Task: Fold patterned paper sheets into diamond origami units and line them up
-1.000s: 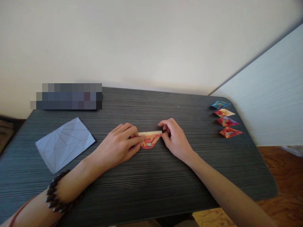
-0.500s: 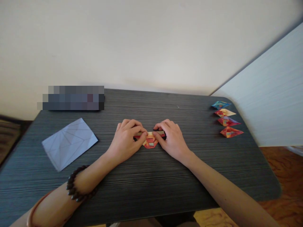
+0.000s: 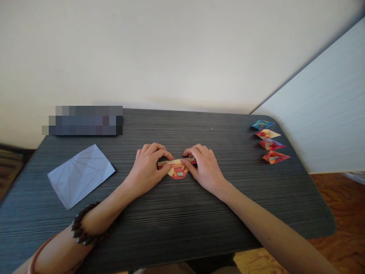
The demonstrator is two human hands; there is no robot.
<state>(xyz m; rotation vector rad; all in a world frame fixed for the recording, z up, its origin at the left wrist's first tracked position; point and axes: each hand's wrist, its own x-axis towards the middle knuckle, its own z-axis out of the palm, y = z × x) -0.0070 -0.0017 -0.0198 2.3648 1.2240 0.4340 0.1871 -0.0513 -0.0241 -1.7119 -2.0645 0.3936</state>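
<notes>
A small folded piece of red, orange and cream patterned paper (image 3: 177, 169) lies flat at the middle of the dark striped table (image 3: 176, 224). My left hand (image 3: 148, 167) has its fingers curled and pinches the paper's left end against the table. My right hand (image 3: 203, 167) does the same on the right end, its thumb pressed on the top fold. Only the paper's centre shows between the fingers. A dark bead bracelet (image 3: 85, 228) sits on my left wrist.
A creased pale blue sheet (image 3: 81, 175) lies flat at the left of the table. Several small folded colourful paper pieces (image 3: 269, 144) form a column near the right edge. A blurred dark object (image 3: 84, 121) rests at the back left. A white panel (image 3: 319, 114) stands on the right.
Both hands have drawn inward along the folded paper, from its outer ends toward the middle, and now press closer together. The paper stays in the same spot.
</notes>
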